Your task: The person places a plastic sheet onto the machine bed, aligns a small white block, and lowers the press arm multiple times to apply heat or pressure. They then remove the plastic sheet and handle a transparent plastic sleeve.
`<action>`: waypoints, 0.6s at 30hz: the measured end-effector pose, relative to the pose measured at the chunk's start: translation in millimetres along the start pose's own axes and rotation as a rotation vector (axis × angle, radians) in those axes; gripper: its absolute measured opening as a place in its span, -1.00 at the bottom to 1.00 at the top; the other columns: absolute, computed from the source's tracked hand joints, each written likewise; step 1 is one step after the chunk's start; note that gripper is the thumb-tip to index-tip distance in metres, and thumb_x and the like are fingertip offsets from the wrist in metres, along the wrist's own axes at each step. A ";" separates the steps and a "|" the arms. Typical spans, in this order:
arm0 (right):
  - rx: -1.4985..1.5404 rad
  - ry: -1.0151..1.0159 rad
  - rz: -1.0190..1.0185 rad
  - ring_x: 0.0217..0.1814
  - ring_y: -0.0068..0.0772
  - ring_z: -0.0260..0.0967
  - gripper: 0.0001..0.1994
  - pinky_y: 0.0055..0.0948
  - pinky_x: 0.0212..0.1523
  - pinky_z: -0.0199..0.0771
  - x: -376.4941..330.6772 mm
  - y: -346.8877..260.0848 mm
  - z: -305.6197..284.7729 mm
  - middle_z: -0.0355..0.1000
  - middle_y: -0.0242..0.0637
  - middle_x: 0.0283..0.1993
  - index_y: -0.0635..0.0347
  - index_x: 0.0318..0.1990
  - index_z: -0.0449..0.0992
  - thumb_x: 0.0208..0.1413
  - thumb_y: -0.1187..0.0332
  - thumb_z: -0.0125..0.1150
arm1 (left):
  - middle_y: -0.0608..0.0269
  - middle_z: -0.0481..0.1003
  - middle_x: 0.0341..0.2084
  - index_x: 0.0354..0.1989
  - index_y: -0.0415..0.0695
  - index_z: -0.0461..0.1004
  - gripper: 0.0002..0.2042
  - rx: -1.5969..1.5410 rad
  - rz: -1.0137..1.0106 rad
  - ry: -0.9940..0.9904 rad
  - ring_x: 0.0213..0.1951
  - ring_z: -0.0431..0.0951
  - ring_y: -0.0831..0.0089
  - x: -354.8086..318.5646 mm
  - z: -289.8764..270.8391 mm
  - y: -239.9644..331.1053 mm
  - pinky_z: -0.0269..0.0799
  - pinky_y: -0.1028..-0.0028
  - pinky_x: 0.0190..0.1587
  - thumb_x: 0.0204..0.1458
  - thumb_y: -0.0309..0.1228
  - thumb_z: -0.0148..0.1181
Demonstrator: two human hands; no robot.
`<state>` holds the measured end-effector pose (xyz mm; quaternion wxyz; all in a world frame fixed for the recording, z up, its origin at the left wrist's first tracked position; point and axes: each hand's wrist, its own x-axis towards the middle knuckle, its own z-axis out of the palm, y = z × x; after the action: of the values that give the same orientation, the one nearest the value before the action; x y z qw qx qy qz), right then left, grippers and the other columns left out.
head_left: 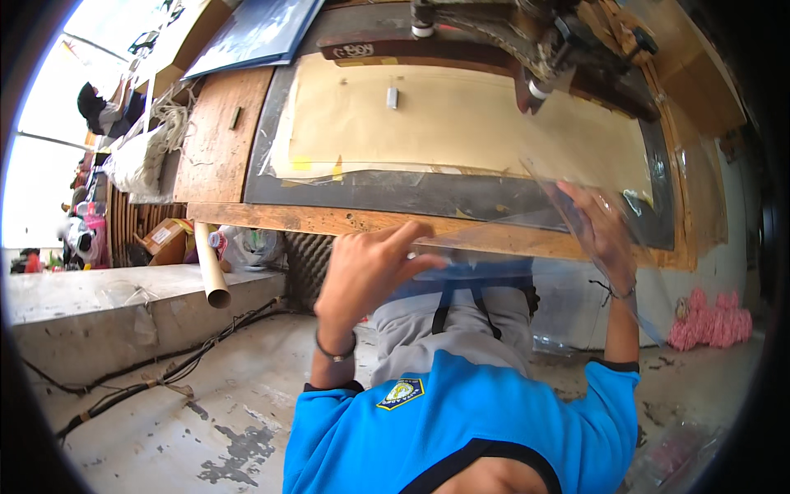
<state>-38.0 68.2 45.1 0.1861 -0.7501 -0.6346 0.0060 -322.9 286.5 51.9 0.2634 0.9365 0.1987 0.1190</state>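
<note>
A clear plastic sheet (504,235) is stretched in front of my body, over the near edge of the workbench. My left hand (366,272) has its fingers curled at the sheet's left side, thumb and forefinger a little apart around its edge. On the other side, my right hand (599,226) grips the sheet, with the film folding up around its fingers and wrist. Beyond both hands lies a cream paper-covered board (461,123) on a dark mat. A small grey metal block (392,98) rests on that board.
A dark machine frame (485,58) spans the back of the bench (346,221). Blue film sheets (251,37) lie at the far left, near white cords (156,140). A cardboard tube (212,272) leans at the left, above floor cables (164,383). Pink twine (709,321) sits right.
</note>
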 end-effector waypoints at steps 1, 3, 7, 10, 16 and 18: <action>-0.006 0.003 0.001 -0.01 -0.19 0.51 -0.67 -0.29 0.02 0.45 -3.7 4.1 -4.1 0.55 -0.08 0.08 0.19 0.21 0.46 0.36 0.47 -0.03 | 0.24 0.50 -0.74 -0.26 0.05 0.59 -0.69 0.127 0.001 -0.027 -0.62 0.57 0.22 -6.2 -7.8 -14.0 0.40 0.32 -0.53 0.05 0.01 0.32; 0.004 0.103 0.026 0.01 -0.18 0.52 -0.68 -0.30 0.05 0.45 -25.3 23.4 -9.1 0.53 -0.06 0.11 0.22 0.22 0.45 0.38 0.45 -0.04 | 0.30 0.52 -0.72 -0.30 0.07 0.64 -0.73 0.106 -0.077 -0.094 -0.65 0.55 0.34 -20.5 -42.1 -29.3 0.40 0.36 -0.54 0.04 -0.02 0.36; -0.099 0.309 0.147 0.14 -0.15 0.50 -0.67 -0.29 0.15 0.42 -19.9 39.9 -32.0 0.51 -0.02 0.15 0.24 0.25 0.41 0.42 0.41 -0.07 | 0.30 0.39 -0.81 -0.48 -0.01 0.65 -0.70 0.295 -0.079 0.105 -0.72 0.38 0.41 -13.6 -117.3 -39.0 0.30 0.41 -0.53 -0.17 -0.06 0.52; 0.054 0.402 0.158 -0.12 -0.07 0.51 -0.62 -0.26 -0.07 0.45 19.4 22.8 -37.7 0.56 -0.04 0.01 0.16 0.27 0.44 0.32 0.48 0.00 | 0.29 0.28 -0.84 -0.50 -0.13 0.62 -0.70 0.291 -0.205 0.039 -0.73 0.27 0.46 27.3 -154.6 -62.2 0.18 0.42 -0.56 -0.10 -0.16 0.52; -0.200 0.224 0.226 -0.05 0.00 0.39 -0.57 -0.23 0.05 0.36 28.3 39.3 -10.6 0.47 -0.04 -0.07 0.12 0.26 0.43 0.25 0.59 -0.03 | 0.27 0.47 -0.38 -0.14 -0.05 0.60 -0.73 0.628 -0.020 0.124 -0.20 0.49 0.35 68.8 -121.6 -142.6 0.27 0.28 -0.02 0.01 -0.25 0.42; -0.194 0.279 0.201 -0.01 -0.01 0.36 -0.57 -0.21 0.10 0.32 11.2 52.7 1.1 0.44 -0.08 -0.07 0.10 0.27 0.43 0.25 0.57 -0.01 | 0.19 0.41 0.00 0.09 0.02 0.50 -0.57 0.705 -0.008 0.375 0.08 0.42 0.16 67.0 -77.0 -125.7 0.17 0.10 0.21 0.01 -0.31 0.41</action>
<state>14.0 72.6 31.5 0.1974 -0.8177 -0.5221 -0.1407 -327.3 448.3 56.1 -0.1147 0.9307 0.2756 0.2113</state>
